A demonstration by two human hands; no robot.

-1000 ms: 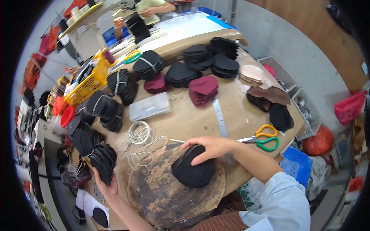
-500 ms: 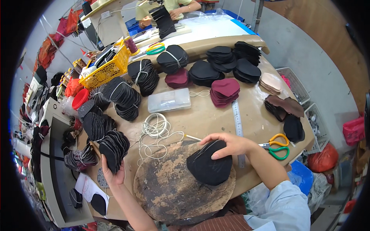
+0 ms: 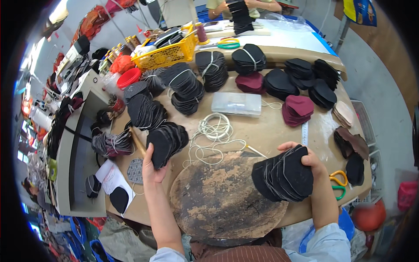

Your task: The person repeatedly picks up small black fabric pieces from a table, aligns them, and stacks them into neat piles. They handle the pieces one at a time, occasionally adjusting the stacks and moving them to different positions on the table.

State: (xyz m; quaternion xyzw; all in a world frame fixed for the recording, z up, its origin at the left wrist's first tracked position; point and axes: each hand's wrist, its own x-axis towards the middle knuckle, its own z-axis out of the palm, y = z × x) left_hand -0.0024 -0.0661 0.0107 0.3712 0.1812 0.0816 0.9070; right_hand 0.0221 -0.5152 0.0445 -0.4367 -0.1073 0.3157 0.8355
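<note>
My left hand (image 3: 154, 165) is closed on the near edge of a stack of black rounded fabric pieces (image 3: 168, 142), thumb on the top piece. It is at the left of the worn round wooden block (image 3: 209, 192). Over the block's right side, my right hand (image 3: 309, 158) grips another stack of black fabric pieces (image 3: 281, 174) by its far right edge. That stack is tilted and its layers fan out, with grey edges showing. Fingers of the right hand are partly hidden behind it.
White cord (image 3: 216, 126) lies loosely coiled beyond the block, near a clear plastic box (image 3: 235, 105). Tied black stacks (image 3: 211, 70) and maroon stacks (image 3: 297, 110) stand farther back. Scissors (image 3: 339, 183) lie at the right. A yellow basket (image 3: 168, 54) stands far left; another person works across the table.
The view has turned, shifting the scene rightward. My right hand has gone from lying on top of its stack to gripping the edge and tilting it. My left hand keeps its stack.
</note>
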